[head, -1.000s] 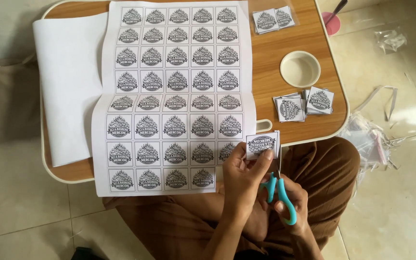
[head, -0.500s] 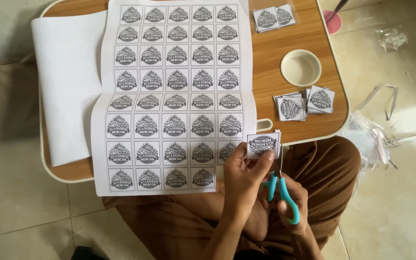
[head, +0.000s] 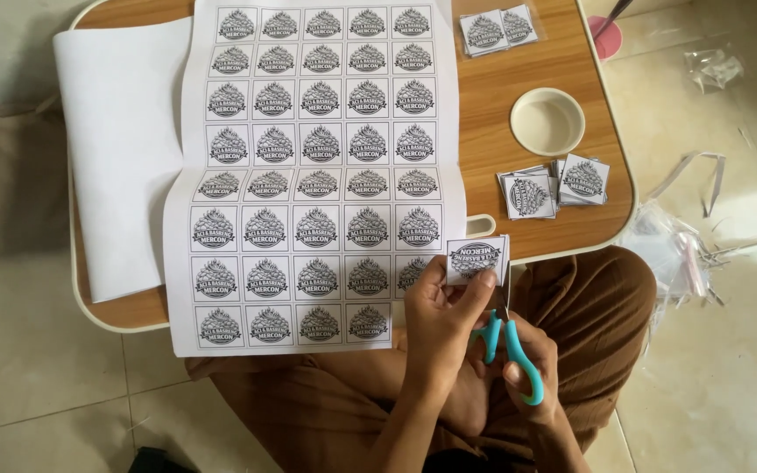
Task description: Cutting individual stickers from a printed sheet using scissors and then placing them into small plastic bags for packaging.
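I see the left hand [head: 438, 326] pinching one small square label [head: 477, 260] between thumb and fingertips, holding it up just above the lap. The right hand [head: 529, 368] sits just beside it, fingers threaded through the teal handles of the scissors [head: 512, 350], gripping them; the blades run up toward the label's right edge, but I cannot tell whether they are parted or closed, they are too thin to read.

Just left of the left fingers lies the big printed sheet [head: 317, 175], rows of the same black-and-white emblem, its lower right corner already cut away next to the thumb. Beyond that, a blank white sheet [head: 120, 149] hangs over the far edge of the wooden lap table [head: 501, 114].

Above the fingers, on the table, a pile of cut labels [head: 554, 186] rests near the edge. Further up sits a round white cup holder [head: 548, 121] set into the table; it holds nothing I can see. At the top, two bagged labels [head: 499, 28] lie flat. Off to the right of the right hand, clear plastic bags [head: 672, 254] lie on the tiled floor [head: 720, 377].
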